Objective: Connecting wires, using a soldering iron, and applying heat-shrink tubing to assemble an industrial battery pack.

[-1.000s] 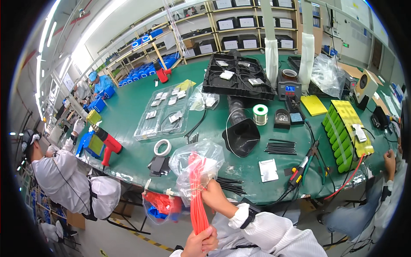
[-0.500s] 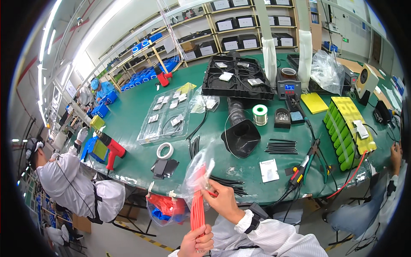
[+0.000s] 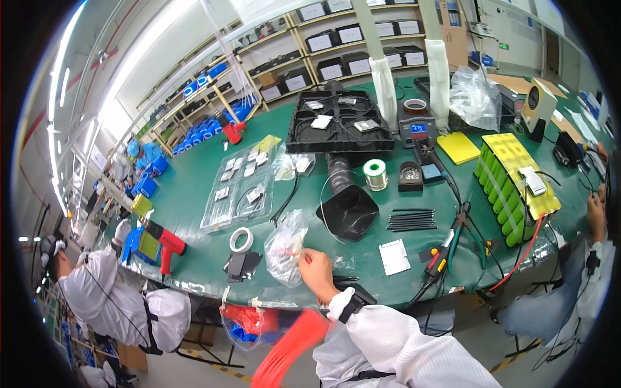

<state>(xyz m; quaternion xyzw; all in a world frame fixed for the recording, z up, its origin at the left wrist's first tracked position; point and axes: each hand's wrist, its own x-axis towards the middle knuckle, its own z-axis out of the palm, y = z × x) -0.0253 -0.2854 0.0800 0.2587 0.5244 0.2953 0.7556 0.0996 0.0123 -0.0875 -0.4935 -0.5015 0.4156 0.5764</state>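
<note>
My right hand [image 3: 315,270] reaches over the front of the bench, its fingertips pinched at the side of a crumpled clear plastic bag [image 3: 284,252]. A hint of red shows by the fingertips, too small to make out. Below the bench edge, a bundle of red wires [image 3: 291,349] is smeared by motion and runs down out of the picture. My left hand is outside the view. Close behind the bag is a black funnel-shaped nozzle [image 3: 349,212], and to its left are a white tape roll [image 3: 241,240] and black sheets [image 3: 244,265].
A red heat gun [image 3: 169,246] stands at left. Across the bench are a clear compartment tray [image 3: 236,210], black tray [image 3: 304,139], solder spool [image 3: 374,174], black tubing pieces [image 3: 413,220], pliers [image 3: 460,239] and green battery pack [image 3: 511,194]. Co-workers sit at both sides.
The red wire bundle has come out of the plastic bag and moved down toward me. My left hand has left the view. My right hand and the bag have shifted onto the bench.
</note>
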